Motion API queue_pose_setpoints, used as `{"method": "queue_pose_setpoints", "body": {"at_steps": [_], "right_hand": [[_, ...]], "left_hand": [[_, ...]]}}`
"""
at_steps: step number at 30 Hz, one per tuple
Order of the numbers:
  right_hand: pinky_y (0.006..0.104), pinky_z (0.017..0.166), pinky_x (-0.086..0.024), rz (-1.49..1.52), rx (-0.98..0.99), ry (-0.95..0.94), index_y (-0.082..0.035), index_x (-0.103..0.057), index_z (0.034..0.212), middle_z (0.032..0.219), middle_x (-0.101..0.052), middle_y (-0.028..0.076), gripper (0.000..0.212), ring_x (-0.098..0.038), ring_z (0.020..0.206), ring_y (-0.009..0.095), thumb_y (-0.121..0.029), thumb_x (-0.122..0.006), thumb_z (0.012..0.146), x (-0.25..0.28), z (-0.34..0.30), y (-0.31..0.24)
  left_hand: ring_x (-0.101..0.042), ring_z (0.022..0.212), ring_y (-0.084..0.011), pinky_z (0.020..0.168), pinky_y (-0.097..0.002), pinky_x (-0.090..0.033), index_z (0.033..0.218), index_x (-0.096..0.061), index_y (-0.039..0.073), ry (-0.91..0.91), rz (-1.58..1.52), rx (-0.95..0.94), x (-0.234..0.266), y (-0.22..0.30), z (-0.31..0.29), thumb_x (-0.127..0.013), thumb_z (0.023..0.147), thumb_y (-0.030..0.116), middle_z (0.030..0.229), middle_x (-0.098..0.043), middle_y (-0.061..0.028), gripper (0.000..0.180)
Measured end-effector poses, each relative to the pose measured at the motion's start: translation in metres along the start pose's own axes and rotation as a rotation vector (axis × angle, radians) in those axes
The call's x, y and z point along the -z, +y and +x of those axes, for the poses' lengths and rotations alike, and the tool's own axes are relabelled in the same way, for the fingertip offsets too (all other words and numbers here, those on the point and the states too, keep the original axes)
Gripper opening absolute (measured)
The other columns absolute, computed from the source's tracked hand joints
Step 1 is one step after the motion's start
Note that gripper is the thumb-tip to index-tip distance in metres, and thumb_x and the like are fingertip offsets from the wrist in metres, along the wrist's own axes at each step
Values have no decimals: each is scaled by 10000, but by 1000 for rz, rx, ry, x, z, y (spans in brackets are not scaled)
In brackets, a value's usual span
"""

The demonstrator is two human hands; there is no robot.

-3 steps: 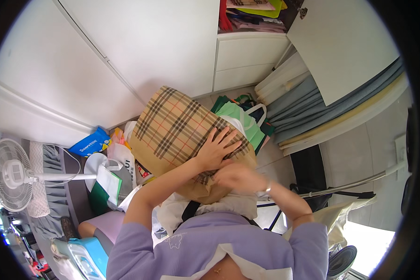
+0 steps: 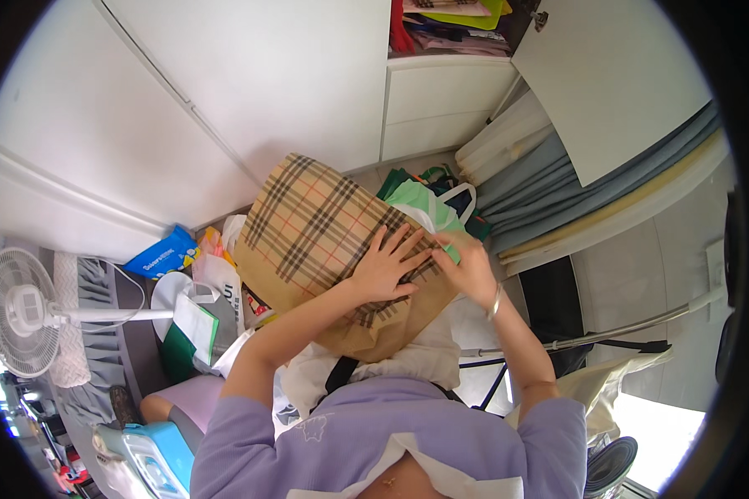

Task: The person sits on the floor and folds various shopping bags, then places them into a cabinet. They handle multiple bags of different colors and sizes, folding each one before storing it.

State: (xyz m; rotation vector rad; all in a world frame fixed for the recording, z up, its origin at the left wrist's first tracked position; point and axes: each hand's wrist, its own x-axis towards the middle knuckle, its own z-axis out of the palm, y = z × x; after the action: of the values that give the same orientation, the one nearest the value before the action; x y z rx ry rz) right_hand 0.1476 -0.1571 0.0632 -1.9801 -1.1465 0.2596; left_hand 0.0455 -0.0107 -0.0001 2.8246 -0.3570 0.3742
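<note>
A large beige bag (image 2: 308,218) with a black, white and red check lies across my lap, its plain tan side folds creased towards me. My left hand (image 2: 385,270) rests flat on the checked face with its fingers spread. At the bag's right edge, my right hand (image 2: 472,270) is closed, thumb and fingertips pinching the edge there. A bracelet circles my right wrist. Just beyond that edge sits a light green bag (image 2: 429,204) with white handles, partly covered by the checked one.
White cabinet doors (image 2: 250,75) rise ahead, with an open compartment of folded items (image 2: 453,33) at top right. Blue-grey curtains (image 2: 549,187) hang right. A white fan (image 2: 25,303) and several packages, including a blue one (image 2: 162,254), stand left. A metal pole (image 2: 616,333) crosses the right.
My right hand has moved up and away from me, from beside my left hand's wrist to the bag's right edge. My left hand stays in place.
</note>
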Motion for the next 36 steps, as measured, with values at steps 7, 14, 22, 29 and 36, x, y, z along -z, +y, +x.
{"method": "queue_pose_setpoints", "body": {"at_steps": [7, 14, 22, 29, 36], "right_hand": [[268, 613, -401, 360, -373, -310, 12, -499, 928, 780, -546, 115, 361, -507, 684, 167, -249, -566, 689, -76, -22, 38], [265, 624, -398, 431, -381, -286, 20, -505, 910, 778, -553, 111, 269, -509, 682, 160, -168, -524, 718, -50, -31, 34], [237, 596, -399, 533, -360, -189, 19, -501, 910, 748, -557, 80, 215, -496, 656, 114, -122, -496, 747, -63, -43, 21], [231, 579, -407, 589, -448, -123, 13, -481, 957, 777, -547, 49, 244, -491, 675, 87, -122, -496, 753, -72, -73, 33], [222, 674, -397, 887, -628, -362, -9, -465, 995, 892, -518, 44, 322, -484, 779, 101, -148, -549, 716, -65, -69, 22]], "left_hand": [[-154, 1167, -288, 914, -473, -94, 1181, -285, 58, -147, -83, -15, 23, 0, -49, -498, 606, 493, 1259, -198, -119, 751], [-274, 1093, -311, 872, -424, -220, 1156, -329, 111, 77, 135, 473, 90, -25, -86, -630, 530, 304, 1190, -277, -183, 722], [-282, 1099, -264, 905, -333, -221, 1210, -127, -2, 573, -1447, 1365, 52, -65, -205, -543, 700, 245, 1194, -275, -167, 703], [-369, 1042, -205, 840, -330, -315, 1184, -252, 75, 506, -1925, 1324, 57, -79, -202, -456, 755, 185, 1128, -392, -90, 488], [-448, 940, -188, 787, -290, -369, 1126, -300, 48, 790, -1429, 949, 108, -79, -150, -399, 742, 16, 1054, -438, -90, 397]]}}
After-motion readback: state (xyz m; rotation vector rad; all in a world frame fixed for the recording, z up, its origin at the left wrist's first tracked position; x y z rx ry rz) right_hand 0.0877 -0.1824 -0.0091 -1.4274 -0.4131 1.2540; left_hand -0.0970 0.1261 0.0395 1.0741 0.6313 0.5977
